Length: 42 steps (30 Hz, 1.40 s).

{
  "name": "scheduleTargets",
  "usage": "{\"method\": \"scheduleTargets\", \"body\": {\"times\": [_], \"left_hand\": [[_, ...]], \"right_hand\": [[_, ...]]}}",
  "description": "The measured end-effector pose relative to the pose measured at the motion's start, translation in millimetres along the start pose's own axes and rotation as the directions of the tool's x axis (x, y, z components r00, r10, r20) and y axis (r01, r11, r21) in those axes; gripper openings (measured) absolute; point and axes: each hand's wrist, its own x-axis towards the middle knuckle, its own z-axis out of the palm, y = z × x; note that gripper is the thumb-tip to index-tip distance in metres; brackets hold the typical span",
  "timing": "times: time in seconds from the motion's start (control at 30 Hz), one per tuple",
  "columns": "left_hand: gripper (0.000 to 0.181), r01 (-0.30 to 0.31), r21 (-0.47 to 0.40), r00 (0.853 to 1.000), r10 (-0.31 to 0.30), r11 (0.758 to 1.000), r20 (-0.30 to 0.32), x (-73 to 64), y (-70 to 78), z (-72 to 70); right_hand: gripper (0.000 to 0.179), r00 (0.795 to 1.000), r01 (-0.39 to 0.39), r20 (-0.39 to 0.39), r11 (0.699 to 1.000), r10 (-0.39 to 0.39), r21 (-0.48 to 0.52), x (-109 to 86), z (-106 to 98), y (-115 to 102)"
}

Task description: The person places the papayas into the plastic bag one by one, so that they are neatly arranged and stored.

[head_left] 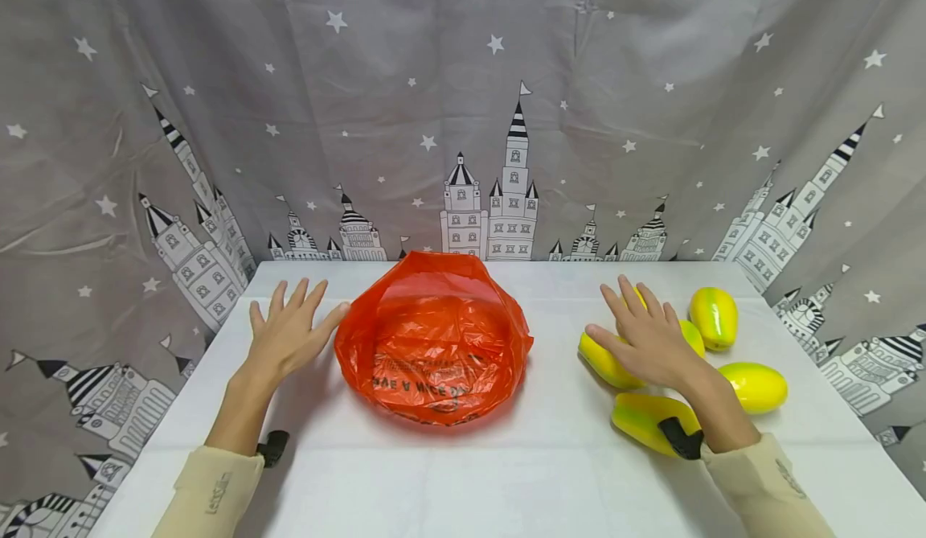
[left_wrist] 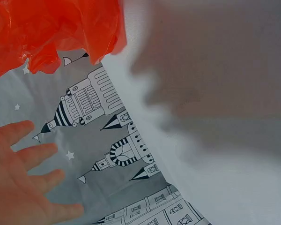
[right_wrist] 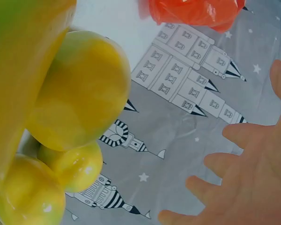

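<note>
A red plastic bag (head_left: 441,353) with dark printing stands on the white table, its mouth spread wide toward me. Left of it hovers my left hand (head_left: 285,341), fingers spread, the thumb tip right at the bag's edge in the head view. My right hand (head_left: 654,345) is held palm down above a group of glossy yellow fruits with green streaks, long and rounded like mangoes or small papayas. It partly hides some of them. One such fruit (head_left: 651,421) lies under the right wrist, another (head_left: 755,388) to its right. In the right wrist view, the spread fingers hold nothing.
A fruit (head_left: 714,318) lies toward the table's back right. Behind the white table (head_left: 463,490) hangs a grey curtain (head_left: 376,120) printed with castles and stars, which also runs along both sides. Small black devices are strapped at both wrists.
</note>
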Motion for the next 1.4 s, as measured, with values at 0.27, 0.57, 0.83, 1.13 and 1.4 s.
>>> {"method": "scheduleTargets", "body": {"times": [0.27, 0.57, 0.83, 1.13, 1.4], "left_hand": [[0.077, -0.059, -0.082, 0.998, 0.061, 0.995, 0.024, -4.9, 0.1, -0.3], [0.063, -0.078, -0.262, 0.992, 0.101, 0.962, 0.077, -12.0, 5.3, 0.5], [0.055, -0.071, -0.381, 0.986, 0.122, 0.922, 0.11, -15.9, 11.2, -1.4], [0.052, -0.059, -0.378, 0.992, 0.096, 0.924, 0.081, -18.8, 5.4, 7.1], [0.053, -0.035, -0.399, 0.995, 0.068, 0.916, 0.069, -23.0, 5.7, 11.9]], "right_hand": [[0.084, 0.998, 0.066, -0.021, 0.996, -0.065, 0.052, -12.0, -6.1, -4.6], [0.081, 0.986, 0.155, -0.077, 0.978, -0.145, 0.141, -29.4, -5.0, -0.6], [0.076, 0.99, 0.131, -0.075, 0.974, -0.119, 0.185, -46.9, 0.0, 11.3], [0.073, 0.992, 0.121, -0.042, 0.981, -0.116, 0.153, -64.1, 8.3, 19.2], [0.073, 0.991, 0.133, -0.042, 0.977, -0.128, 0.164, -78.2, 19.2, 28.4]]}}
